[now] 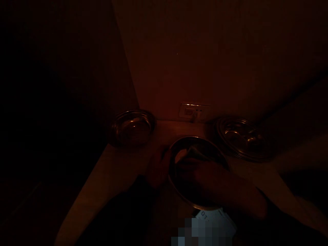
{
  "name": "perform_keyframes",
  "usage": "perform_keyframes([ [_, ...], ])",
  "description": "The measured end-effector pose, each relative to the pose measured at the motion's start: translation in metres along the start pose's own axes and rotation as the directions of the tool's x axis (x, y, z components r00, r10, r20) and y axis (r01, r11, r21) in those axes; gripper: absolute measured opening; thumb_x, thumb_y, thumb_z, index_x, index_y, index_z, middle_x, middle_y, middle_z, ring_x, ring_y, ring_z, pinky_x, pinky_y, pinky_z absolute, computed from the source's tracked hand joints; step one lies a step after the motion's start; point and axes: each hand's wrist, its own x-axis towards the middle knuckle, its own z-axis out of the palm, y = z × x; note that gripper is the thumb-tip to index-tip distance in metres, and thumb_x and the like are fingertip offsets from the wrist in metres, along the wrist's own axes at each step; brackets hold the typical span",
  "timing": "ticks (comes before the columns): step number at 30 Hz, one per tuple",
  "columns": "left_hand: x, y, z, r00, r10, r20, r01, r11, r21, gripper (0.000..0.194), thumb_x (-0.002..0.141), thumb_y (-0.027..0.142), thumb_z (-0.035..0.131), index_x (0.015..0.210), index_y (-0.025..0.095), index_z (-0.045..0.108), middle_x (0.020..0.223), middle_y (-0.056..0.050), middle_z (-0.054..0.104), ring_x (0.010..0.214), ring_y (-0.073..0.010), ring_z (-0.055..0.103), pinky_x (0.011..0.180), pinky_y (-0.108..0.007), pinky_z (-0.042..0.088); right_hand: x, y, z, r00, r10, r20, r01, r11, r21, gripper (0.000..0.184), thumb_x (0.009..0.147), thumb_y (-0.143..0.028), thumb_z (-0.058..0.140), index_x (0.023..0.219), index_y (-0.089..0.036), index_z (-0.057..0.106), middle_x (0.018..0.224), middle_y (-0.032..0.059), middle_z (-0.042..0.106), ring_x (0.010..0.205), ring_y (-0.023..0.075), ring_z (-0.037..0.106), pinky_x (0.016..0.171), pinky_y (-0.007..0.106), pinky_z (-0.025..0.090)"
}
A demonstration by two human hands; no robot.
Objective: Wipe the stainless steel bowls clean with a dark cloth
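The picture is very dark. A round metal dish (195, 137) with a raised rim is in the middle, tilted over the near part of the table. My left hand (159, 167) is closed on its left rim. My right hand (192, 169) reaches across from the right into the dish, fingers bent down against its inside. A dim, cloth-like piece (197, 152) shows just beyond those fingers, with a paler patch (181, 155) beside it. Shadow hides the fingertips, and what they grip cannot be made out.
A metal bowl (133, 127) stands at the table's back left corner. Several stacked metal plates (246, 155) lie at the back right. A socket plate (194, 111) is on the wall (205, 61) behind the wooden table (102, 174). A pale printed sheet (216, 220), partly pixelated, shows below the dish.
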Motion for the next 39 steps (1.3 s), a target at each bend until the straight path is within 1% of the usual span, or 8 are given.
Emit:
perform_keyframes([
  [4, 0.0, 0.0, -0.001, 0.999, 0.036, 0.01, -0.035, 0.999, -0.011, 0.028, 0.087, 0.032, 0.041, 0.096, 0.016, 0.062, 0.095, -0.005, 0.068, 0.088, -0.0179, 0.061, 0.078, -0.029, 0.045, 0.003, 0.011, -0.001, 0.992, 0.115, -0.06, -0.119, 0.991, -0.065, 0.042, 0.086, -0.012, 0.045, 0.125, -0.024, 0.057, 0.135, 0.0068, 0.054, 0.12, 0.022, 0.052, 0.094, 0.036, 0.047],
  [8, 0.0, 0.0, -0.001, 0.999, 0.024, 0.027, -0.023, 0.999, -0.027, 0.026, 0.085, 0.029, 0.044, 0.096, 0.015, 0.062, 0.094, -0.005, 0.069, 0.086, -0.0174, 0.062, 0.076, -0.028, 0.046, 0.004, 0.025, 0.001, 0.965, 0.24, -0.108, -0.255, 0.954, -0.156, 0.039, 0.091, -0.02, 0.041, 0.127, -0.021, 0.056, 0.132, 0.0104, 0.056, 0.111, 0.026, 0.059, 0.085, 0.041, 0.053],
  [12, 0.0, -0.002, -0.001, 1.0, 0.018, 0.005, -0.018, 0.999, -0.036, 0.025, 0.082, 0.026, 0.046, 0.096, 0.015, 0.062, 0.095, -0.006, 0.07, 0.088, -0.0183, 0.062, 0.079, -0.029, 0.046, 0.004, 0.027, 0.003, 0.979, 0.158, -0.126, -0.179, 0.969, -0.169, 0.038, 0.09, -0.017, 0.04, 0.123, -0.021, 0.058, 0.134, 0.009, 0.054, 0.118, 0.0248, 0.054, 0.091, 0.039, 0.05],
  [19, 0.001, -0.001, -0.001, 0.999, 0.041, 0.034, -0.04, 0.999, -0.011, 0.03, 0.086, 0.032, 0.044, 0.103, 0.016, 0.064, 0.104, -0.006, 0.069, 0.096, -0.0204, 0.062, 0.086, -0.032, 0.046, 0.007, 0.003, 0.004, 0.997, -0.043, -0.061, 0.04, 0.998, -0.058, 0.039, 0.084, -0.008, 0.046, 0.117, -0.022, 0.061, 0.126, 0.0041, 0.06, 0.126, 0.0203, 0.045, 0.098, 0.035, 0.044],
  [22, 0.001, 0.0, -0.001, 0.998, 0.046, 0.043, -0.046, 0.999, -0.008, 0.031, 0.087, 0.031, 0.042, 0.105, 0.016, 0.064, 0.106, -0.006, 0.069, 0.098, -0.0206, 0.062, 0.088, -0.032, 0.045, 0.008, 0.0, 0.004, 0.998, -0.031, -0.053, 0.029, 0.999, -0.039, 0.038, 0.084, -0.008, 0.045, 0.116, -0.022, 0.062, 0.123, 0.0049, 0.062, 0.125, 0.0189, 0.045, 0.101, 0.034, 0.042],
  [27, -0.001, -0.001, -0.001, 0.996, 0.071, 0.062, -0.068, 0.996, -0.054, 0.033, 0.088, 0.03, 0.042, 0.109, 0.016, 0.063, 0.11, -0.006, 0.068, 0.101, -0.0199, 0.062, 0.09, -0.031, 0.045, 0.007, 0.018, 0.003, 0.979, 0.165, -0.119, -0.182, 0.971, -0.157, 0.038, 0.089, -0.017, 0.043, 0.124, -0.02, 0.057, 0.132, 0.0093, 0.056, 0.116, 0.026, 0.054, 0.089, 0.042, 0.051],
  [30, -0.001, -0.003, -0.001, 0.996, 0.067, 0.057, -0.063, 0.996, -0.055, 0.033, 0.088, 0.031, 0.042, 0.11, 0.016, 0.063, 0.11, -0.007, 0.068, 0.101, -0.0205, 0.062, 0.089, -0.032, 0.046, 0.007, 0.022, 0.005, 0.968, 0.218, -0.121, -0.241, 0.945, -0.221, 0.039, 0.089, -0.016, 0.042, 0.126, -0.019, 0.056, 0.132, 0.0107, 0.055, 0.112, 0.0287, 0.056, 0.082, 0.043, 0.054],
  [39, 0.0, -0.001, 0.001, 1.0, 0.021, 0.005, -0.021, 0.999, -0.028, 0.032, 0.087, 0.029, 0.041, 0.107, 0.015, 0.063, 0.107, -0.008, 0.068, 0.098, -0.0207, 0.061, 0.087, -0.032, 0.045, 0.009, -0.001, 0.013, 0.998, 0.039, -0.055, -0.047, 0.985, -0.164, 0.036, 0.085, -0.013, 0.049, 0.118, -0.022, 0.061, 0.132, 0.0063, 0.056, 0.119, 0.0251, 0.05, 0.086, 0.035, 0.051],
])
